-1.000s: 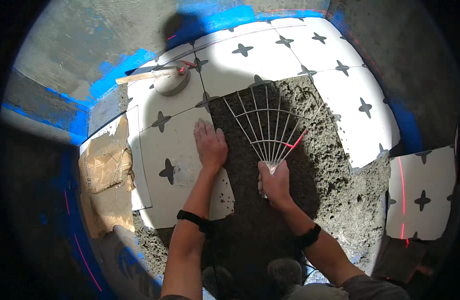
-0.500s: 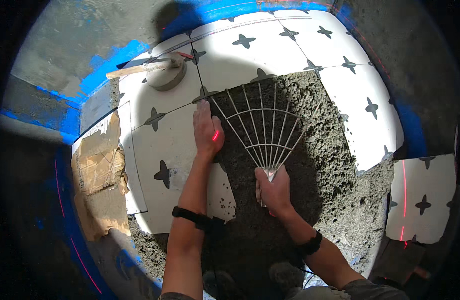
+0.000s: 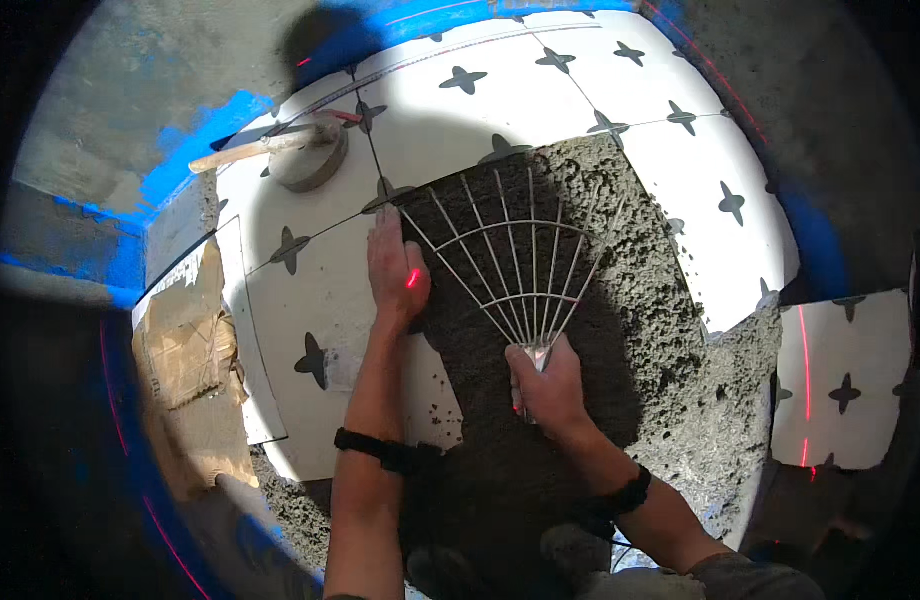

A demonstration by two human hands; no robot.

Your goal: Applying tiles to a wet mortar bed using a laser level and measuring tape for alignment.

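In my right hand (image 3: 550,390) is the handle of a fan-shaped wire rake (image 3: 525,262), its fingers wrapped round it. The rake's thin metal tines spread away from me over the dark, wet mortar bed (image 3: 670,290). My left hand (image 3: 393,268) lies with fingers stretched out on a white tile (image 3: 380,375) with dark cross-shaped motifs, along its edge by the mortar. The left fingertips reach the corner where tile joints meet, close to the leftmost tine. A red laser spot falls on the back of my left hand.
A mallet (image 3: 308,158) with a wooden handle rests on the far left tiles. Torn brown cardboard (image 3: 185,340) lies at the left. White patterned tiles (image 3: 695,170) border the mortar at the far right, with a separate tile (image 3: 840,400) nearer. Blue-coated edges (image 3: 815,250) surround the floor.
The view has shifted slightly, so the tiles and mallet sit a little further left. Both hands and the rake stay nearly where they were, with the rake still in my right hand.
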